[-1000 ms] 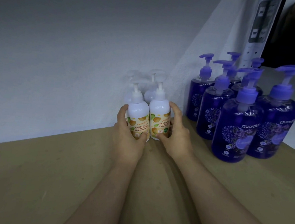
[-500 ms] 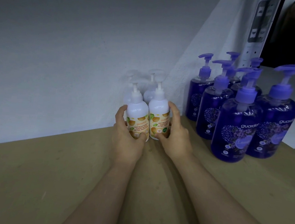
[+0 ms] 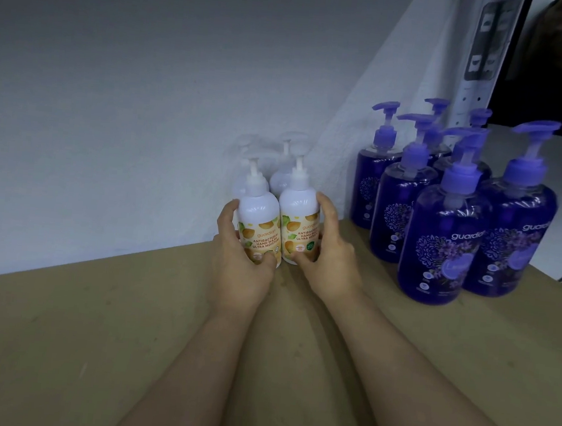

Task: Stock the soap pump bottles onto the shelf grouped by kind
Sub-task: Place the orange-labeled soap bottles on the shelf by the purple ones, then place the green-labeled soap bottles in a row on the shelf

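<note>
Each hand clasps one white plastic pump bottle with an orange-fruit label: left hand (image 3: 239, 263) on the left bottle (image 3: 258, 226), right hand (image 3: 331, 261) on the right bottle (image 3: 297, 222). Both bottles stand on the brown board shelf (image 3: 92, 332) before two more white ones, apart from the purple pump bottles (image 3: 447, 234). Placing looks nearly done; next, let go without tipping them.

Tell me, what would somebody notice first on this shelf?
Probably the purple soap bottles, clustered at the right of the brown shelf. Next, the two white bottles with orange fruit labels by the white wall: the left hand grips one, the right hand grips the other.
</note>
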